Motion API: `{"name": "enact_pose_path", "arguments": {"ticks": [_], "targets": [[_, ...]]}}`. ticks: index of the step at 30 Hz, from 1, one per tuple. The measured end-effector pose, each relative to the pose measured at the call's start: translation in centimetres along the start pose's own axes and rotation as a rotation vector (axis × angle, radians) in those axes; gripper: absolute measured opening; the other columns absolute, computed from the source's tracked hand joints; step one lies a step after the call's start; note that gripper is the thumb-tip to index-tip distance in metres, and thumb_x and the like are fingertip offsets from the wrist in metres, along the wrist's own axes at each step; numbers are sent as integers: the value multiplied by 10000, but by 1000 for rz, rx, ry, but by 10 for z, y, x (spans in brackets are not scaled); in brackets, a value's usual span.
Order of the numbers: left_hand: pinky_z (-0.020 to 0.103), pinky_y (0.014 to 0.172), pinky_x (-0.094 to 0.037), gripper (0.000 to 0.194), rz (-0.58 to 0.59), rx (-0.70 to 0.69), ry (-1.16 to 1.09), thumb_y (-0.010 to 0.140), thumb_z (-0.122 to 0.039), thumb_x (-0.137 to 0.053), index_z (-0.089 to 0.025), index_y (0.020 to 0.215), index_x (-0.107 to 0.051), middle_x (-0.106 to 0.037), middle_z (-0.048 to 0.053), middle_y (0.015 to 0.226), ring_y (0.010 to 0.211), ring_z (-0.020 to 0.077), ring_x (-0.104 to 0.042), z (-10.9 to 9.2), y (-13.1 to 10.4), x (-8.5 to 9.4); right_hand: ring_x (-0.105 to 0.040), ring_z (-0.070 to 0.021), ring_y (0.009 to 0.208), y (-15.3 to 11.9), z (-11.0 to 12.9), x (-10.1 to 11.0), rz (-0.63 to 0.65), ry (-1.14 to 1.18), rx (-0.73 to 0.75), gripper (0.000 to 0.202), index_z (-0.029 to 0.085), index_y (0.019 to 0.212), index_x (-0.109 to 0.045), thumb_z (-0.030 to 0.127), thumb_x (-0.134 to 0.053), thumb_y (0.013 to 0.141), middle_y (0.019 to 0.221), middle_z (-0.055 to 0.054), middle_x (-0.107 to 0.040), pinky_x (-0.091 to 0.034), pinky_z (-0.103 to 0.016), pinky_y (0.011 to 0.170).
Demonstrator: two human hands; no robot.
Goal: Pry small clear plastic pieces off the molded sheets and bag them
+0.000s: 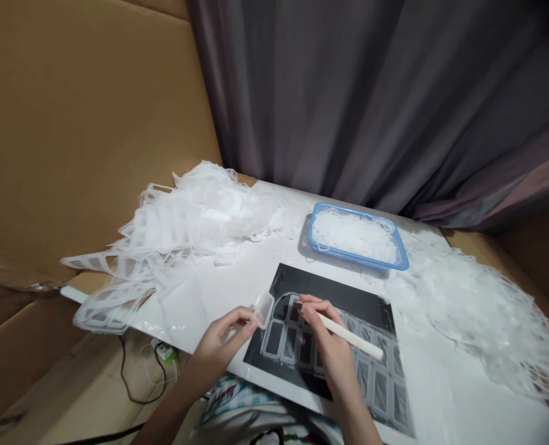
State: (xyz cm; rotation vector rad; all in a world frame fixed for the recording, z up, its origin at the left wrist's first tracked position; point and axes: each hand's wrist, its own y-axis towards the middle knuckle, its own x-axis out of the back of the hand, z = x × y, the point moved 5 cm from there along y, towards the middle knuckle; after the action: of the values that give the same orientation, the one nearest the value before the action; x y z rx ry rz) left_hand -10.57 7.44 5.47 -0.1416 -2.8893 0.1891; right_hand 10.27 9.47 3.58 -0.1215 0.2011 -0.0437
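Note:
Between the thumb and fingers of my left hand [230,337] is a small translucent plastic piece [264,307], raised over the left edge of a black mat [332,284]. My right hand [327,334] grips a white stick-like tool [352,338] like a pen, its back end pointing right. The tip is too small to make out. Under my right hand, a translucent sheet with rows of rounded rectangular frames [289,344] lies on the mat. My hand and forearm hide part of this sheet.
A blue basket [358,252] full of small white pieces stands behind the mat. Translucent sheets are heaped at left [195,216], and a loose pile of clear pieces [482,309] spreads at right. Cardboard [84,93] and a grey curtain [320,93] bound the white table [200,303].

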Motion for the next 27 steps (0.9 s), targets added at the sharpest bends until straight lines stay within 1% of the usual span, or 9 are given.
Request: {"name": "enact_pose_path", "arguments": {"ticks": [3,4,6,9,11,13,16,20,27], "targets": [[198,825,-435,229,21,-40,34,892,-402,-565,-197,860,-661,-665,9,894,884,135,-606,-8,-6,-13,-602,-216,1079,-21,34,-7,93,-90,113,169,215,830,-665,383,-666,851,1047,-68,-688,-451,-353,959],[193,826,-437,220,26,-57,35,894,-393,-569,-200,855,-667,-670,6,892,883,131,-611,-11,-8,-17,-604,-218,1081,-27,41,-9,124,-101,104,160,218,838,-671,377,-665,855,1060,-70,-685,-454,-350,955],[187,827,-444,200,38,-107,29,896,-371,-576,-205,844,-675,-680,2,889,878,124,-620,-19,-11,-25,-591,-230,1127,-39,47,-10,147,-81,19,159,224,844,-670,382,-665,857,1196,-73,-644,-442,-363,981],[184,824,-456,169,51,-196,16,899,-329,-581,-209,839,-685,-690,0,880,876,120,-632,-32,-15,-32,-518,-249,1250,-53,42,-8,130,103,-165,187,225,803,-633,401,-669,854,1393,-42,-523,-388,-401,1054],[183,801,-464,156,55,-243,13,894,-307,-590,-203,828,-685,-691,2,856,847,118,-635,-39,-18,-37,-491,-256,1278,-60,37,-9,161,267,-243,220,217,765,-606,409,-678,846,1347,-48,-563,-379,-416,1063],[179,775,-468,142,68,-278,16,889,-285,-597,-196,817,-682,-688,1,831,813,112,-635,-41,-21,-42,-518,-261,1243,-67,36,-10,200,335,-262,234,210,751,-608,413,-692,833,1209,-68,-645,-382,-421,1056],[172,747,-465,129,87,-300,29,883,-259,-603,-193,804,-680,-680,-6,801,784,103,-631,-40,-28,-47,-579,-247,1144,-76,36,-7,201,244,-259,222,206,786,-642,415,-702,827,1082,-65,-689,-365,-409,1059],[167,698,-447,160,64,-299,65,880,-265,-610,-183,754,-666,-643,-15,737,720,89,-600,-39,-40,-46,-614,-228,1035,-83,34,-4,202,186,-272,244,206,824,-647,446,-691,831,1068,-62,-693,-385,-389,1013],[180,710,-444,176,29,-320,84,888,-266,-606,-182,746,-667,-641,-9,733,731,93,-596,-47,-57,-43,-625,-241,1034,-90,35,-6,245,180,-275,285,195,800,-636,471,-707,805,1024,-71,-707,-403,-372,987]]}}
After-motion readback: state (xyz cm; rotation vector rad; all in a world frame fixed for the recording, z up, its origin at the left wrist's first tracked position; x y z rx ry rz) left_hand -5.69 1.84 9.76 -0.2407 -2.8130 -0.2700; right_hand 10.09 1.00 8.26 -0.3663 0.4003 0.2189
